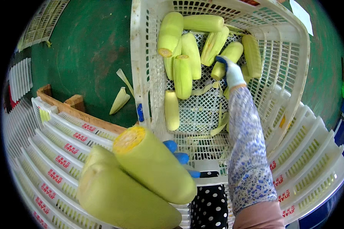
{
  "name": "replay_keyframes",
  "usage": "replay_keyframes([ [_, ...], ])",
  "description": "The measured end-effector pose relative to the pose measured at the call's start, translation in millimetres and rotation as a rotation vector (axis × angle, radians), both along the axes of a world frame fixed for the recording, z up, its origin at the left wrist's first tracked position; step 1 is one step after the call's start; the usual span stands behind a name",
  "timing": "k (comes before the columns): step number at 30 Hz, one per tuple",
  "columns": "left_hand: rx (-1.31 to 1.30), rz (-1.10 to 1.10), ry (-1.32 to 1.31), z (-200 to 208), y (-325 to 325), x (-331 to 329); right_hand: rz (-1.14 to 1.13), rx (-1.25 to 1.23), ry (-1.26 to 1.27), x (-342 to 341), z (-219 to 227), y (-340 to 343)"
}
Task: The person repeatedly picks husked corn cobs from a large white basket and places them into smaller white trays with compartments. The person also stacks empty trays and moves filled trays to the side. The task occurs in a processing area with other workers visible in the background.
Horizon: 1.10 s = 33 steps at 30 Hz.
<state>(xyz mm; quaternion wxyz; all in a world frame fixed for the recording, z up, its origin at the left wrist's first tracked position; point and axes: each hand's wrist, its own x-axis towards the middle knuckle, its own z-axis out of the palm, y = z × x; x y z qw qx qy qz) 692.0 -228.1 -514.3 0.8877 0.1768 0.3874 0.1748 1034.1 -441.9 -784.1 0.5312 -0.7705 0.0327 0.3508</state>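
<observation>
Two husked-green ears of corn, one upper ear [156, 164] and one lower ear [118, 191], fill the lower left, close to me. The blue-gloved fingertips of my left hand [176, 152] curl round the far side of the upper ear; the rest of that hand is hidden behind the corn. Inside a white plastic crate [139, 65], my right hand [234, 74], in a white and blue glove, has its fingers closed on a green ear of corn [233, 51]. Several more ears [183, 76] lie in the crate, mostly at its far end.
Stacked white slotted crates [57, 164] stand at the left, with another stack [309, 164] at the right. Loose husk pieces [120, 101] lie on the green floor [91, 49] beside a wooden pallet edge [76, 110]. Another crate [42, 23] is at the far left.
</observation>
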Motion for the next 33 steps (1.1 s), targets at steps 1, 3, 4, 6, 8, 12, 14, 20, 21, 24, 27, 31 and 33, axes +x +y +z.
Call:
replay_keyframes([
  [1, 0.0, 0.004, 0.018, 0, -2, 0, -0.208, 0.3, 0.008, -17, 8, 14],
  [3, 0.002, 0.014, 0.049, 2, -5, 0, -0.509, 0.407, 0.295, -37, 36, 44],
  [4, -0.006, 0.011, 0.054, 2, -6, 0, -0.684, 0.447, 0.407, -45, 57, 57],
  [6, -0.028, 0.012, 0.067, 3, -6, 1, -0.259, 0.24, 0.044, -36, 65, 75],
  [8, -0.053, -0.007, 0.061, 3, -9, 4, -0.034, -0.063, -0.165, -20, 47, 91],
  [12, -0.054, -0.027, 0.054, 1, -11, 8, -0.108, -0.14, -0.035, -2, 5, 113],
  [14, -0.046, -0.02, 0.065, 6, -11, 4, 0.02, -0.166, -0.068, -5, 5, 107],
  [20, -0.024, -0.025, 0.04, 2, -14, 0, 0.321, -0.022, 0.11, 9, 28, 63],
  [21, -0.029, -0.032, 0.039, 2, -16, -1, 0.38, -0.068, 0.028, 7, 14, 61],
  [24, -0.037, -0.051, 0.03, 3, -20, 0, 0.353, -0.335, -0.101, -3, 2, 83],
  [27, -0.03, -0.058, 0.031, 3, -21, 1, 0.297, -0.336, -0.08, -9, 14, 93],
  [31, -0.054, -0.08, -0.001, -5, -29, 6, 0.21, -0.227, -0.004, -2, 15, 61],
  [33, -0.063, -0.086, -0.007, -10, -36, 8, 0.115, -0.014, 0.11, -22, 49, 46],
])
